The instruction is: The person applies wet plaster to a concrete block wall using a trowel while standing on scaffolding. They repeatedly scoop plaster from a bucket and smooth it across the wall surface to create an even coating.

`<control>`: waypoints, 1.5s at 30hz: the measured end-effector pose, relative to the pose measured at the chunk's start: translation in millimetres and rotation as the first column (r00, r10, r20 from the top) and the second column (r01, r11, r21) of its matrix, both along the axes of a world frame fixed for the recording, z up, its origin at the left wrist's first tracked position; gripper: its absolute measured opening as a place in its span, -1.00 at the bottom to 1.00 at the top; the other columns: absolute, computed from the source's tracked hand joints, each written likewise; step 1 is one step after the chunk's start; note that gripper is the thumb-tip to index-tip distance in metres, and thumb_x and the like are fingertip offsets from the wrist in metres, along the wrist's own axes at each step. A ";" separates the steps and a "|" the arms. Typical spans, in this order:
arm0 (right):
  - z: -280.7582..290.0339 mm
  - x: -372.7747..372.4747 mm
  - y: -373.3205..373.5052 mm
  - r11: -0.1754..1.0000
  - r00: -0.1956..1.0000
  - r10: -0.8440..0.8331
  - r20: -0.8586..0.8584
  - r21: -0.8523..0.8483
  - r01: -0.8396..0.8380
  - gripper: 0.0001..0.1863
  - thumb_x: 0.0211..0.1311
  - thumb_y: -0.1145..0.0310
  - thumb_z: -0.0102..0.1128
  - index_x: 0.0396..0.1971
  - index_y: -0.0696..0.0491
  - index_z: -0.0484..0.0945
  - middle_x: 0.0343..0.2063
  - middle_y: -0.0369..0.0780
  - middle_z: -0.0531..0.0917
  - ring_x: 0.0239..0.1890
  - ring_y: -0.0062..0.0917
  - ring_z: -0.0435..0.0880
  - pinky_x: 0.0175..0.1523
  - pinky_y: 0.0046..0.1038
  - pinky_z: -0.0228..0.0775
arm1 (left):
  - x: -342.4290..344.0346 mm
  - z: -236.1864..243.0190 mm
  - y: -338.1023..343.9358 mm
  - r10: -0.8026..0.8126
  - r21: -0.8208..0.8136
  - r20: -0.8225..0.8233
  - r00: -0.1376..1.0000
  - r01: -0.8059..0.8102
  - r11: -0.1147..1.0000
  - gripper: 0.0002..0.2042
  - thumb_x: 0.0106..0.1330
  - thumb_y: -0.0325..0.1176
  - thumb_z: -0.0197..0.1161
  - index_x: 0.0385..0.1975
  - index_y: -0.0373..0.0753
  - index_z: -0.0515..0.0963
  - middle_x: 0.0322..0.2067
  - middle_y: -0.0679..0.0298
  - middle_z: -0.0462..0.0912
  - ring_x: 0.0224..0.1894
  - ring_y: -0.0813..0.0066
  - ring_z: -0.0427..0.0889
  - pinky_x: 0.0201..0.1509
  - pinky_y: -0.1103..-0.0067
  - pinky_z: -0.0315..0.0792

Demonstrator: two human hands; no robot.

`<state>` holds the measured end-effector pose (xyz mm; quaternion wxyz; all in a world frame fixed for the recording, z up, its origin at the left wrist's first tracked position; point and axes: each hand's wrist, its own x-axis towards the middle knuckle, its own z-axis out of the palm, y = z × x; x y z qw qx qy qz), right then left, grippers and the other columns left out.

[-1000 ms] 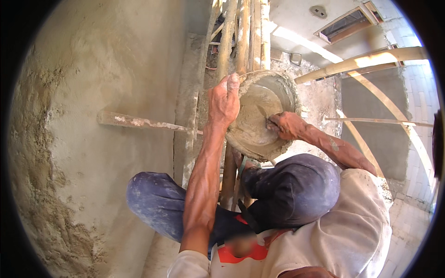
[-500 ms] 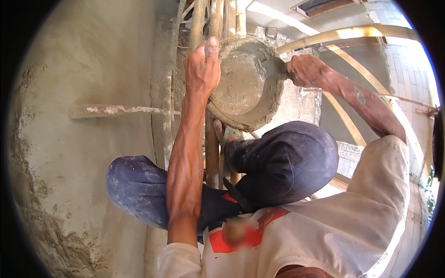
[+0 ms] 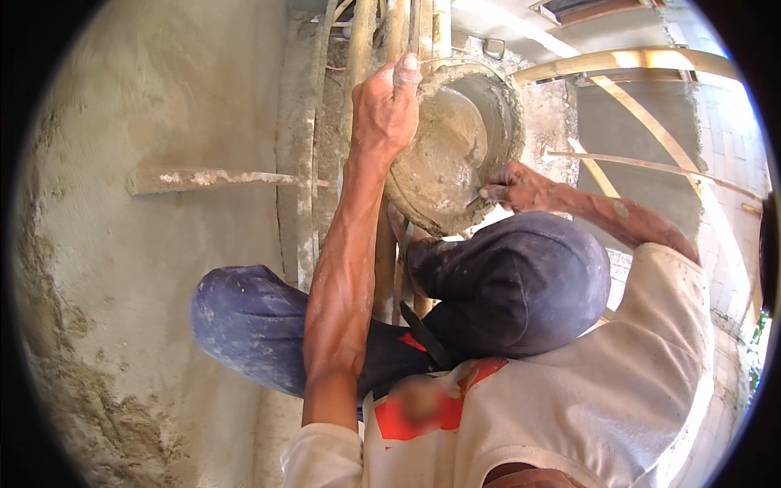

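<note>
A round, mortar-caked bucket point(image 3: 506, 106) is tilted in front of me, with wet grey mortar point(image 3: 446, 134) inside. My left hand point(image 3: 386, 106) is closed on its left rim, thumb up. At the near right part of the rim, my right hand point(image 3: 521, 189) is closed, its fingers reaching over the edge by the mortar. Whatever those fingers hold, if anything, is too hidden to name. Below the bucket are my bent knees in dark, mortar-spotted trousers point(image 3: 521, 285).
Bamboo poles point(image 3: 360, 61) run lengthwise under and beyond the bucket. A freshly plastered wall point(image 3: 195, 106) rises on the left, with a mortar-smeared bar point(image 3: 220, 179) jutting from it. Curved bamboo point(image 3: 610, 63) and slanting strips point(image 3: 651, 134) cross the right side.
My right hand has moved from the bucket's far right rim down to its near right edge. My left hand and the bucket appear slightly farther right in the view.
</note>
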<state>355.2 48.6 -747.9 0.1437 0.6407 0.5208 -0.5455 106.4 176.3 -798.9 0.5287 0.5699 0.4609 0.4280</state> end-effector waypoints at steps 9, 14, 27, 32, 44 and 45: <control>-27.7 -28.6 -23.2 0.860 0.833 -0.501 -0.234 -0.028 0.510 -0.63 0.52 0.13 0.20 -0.34 0.15 0.65 -0.67 -0.32 0.54 -0.68 -0.65 0.44 -0.57 -0.48 0.22 | 3.6 14.5 6.9 -0.066 -0.076 -0.055 0.996 0.062 0.995 -0.19 0.54 0.34 -0.09 0.02 -0.49 0.66 -0.57 0.07 0.64 -0.39 0.22 0.66 -0.21 0.29 0.52; -18.9 -64.7 -0.6 0.628 0.539 -0.775 -0.331 -0.300 0.718 -0.68 0.56 0.18 0.15 -0.26 0.17 0.57 -0.63 -0.30 0.51 -0.76 -0.67 0.35 -0.74 -0.53 0.07 | -1.9 8.0 9.5 0.016 -0.051 -0.037 0.999 -0.018 0.999 -0.19 0.54 0.34 -0.10 -0.06 -0.48 0.68 -0.58 0.07 0.62 -0.41 0.22 0.65 -0.22 0.27 0.51; 22.1 26.0 -10.3 0.860 0.952 -0.260 -0.163 0.408 0.305 -0.65 0.51 0.16 0.17 0.05 0.12 0.53 -0.49 -0.20 0.63 -0.60 -0.46 0.60 -0.50 -0.42 0.52 | -1.6 -15.3 12.2 0.120 -0.037 -0.046 0.992 -0.122 0.992 -0.22 0.52 0.34 -0.01 0.03 -0.46 0.65 -0.30 0.03 0.74 -0.17 0.32 0.65 0.01 0.37 0.50; -18.4 35.6 20.1 0.552 0.836 0.197 0.511 0.647 -0.526 -0.70 0.33 0.24 0.29 -0.10 0.14 0.59 -0.35 0.03 0.72 -0.30 0.01 0.75 -0.24 -0.05 0.60 | 0.5 -3.9 15.2 0.003 -0.072 -0.067 0.998 -0.008 0.997 -0.20 0.56 0.27 -0.06 0.14 -0.59 0.55 -0.20 -0.23 0.73 -0.03 -0.03 0.70 0.13 0.24 0.52; 60.2 7.4 28.3 0.445 0.662 0.603 0.445 0.501 -0.742 -0.65 0.45 0.19 0.15 0.04 0.12 0.58 -0.28 0.00 0.74 -0.33 -0.10 0.77 -0.24 -0.14 0.64 | -7.9 -21.5 18.4 0.139 0.006 -0.075 0.987 -0.139 0.990 -0.26 0.56 0.27 -0.04 0.01 -0.47 0.64 -0.54 0.03 0.63 -0.36 0.23 0.63 -0.15 0.28 0.50; 57.2 20.1 29.4 0.463 0.684 0.521 0.511 0.504 -0.729 -0.66 0.44 0.20 0.16 0.06 0.10 0.58 -0.28 0.00 0.73 -0.34 -0.12 0.76 -0.25 -0.16 0.64 | -4.5 -11.4 17.9 0.074 -0.080 -0.077 0.994 -0.081 0.994 -0.28 0.57 0.24 -0.03 0.00 -0.48 0.63 -0.43 -0.13 0.70 -0.28 0.06 0.71 -0.08 0.22 0.52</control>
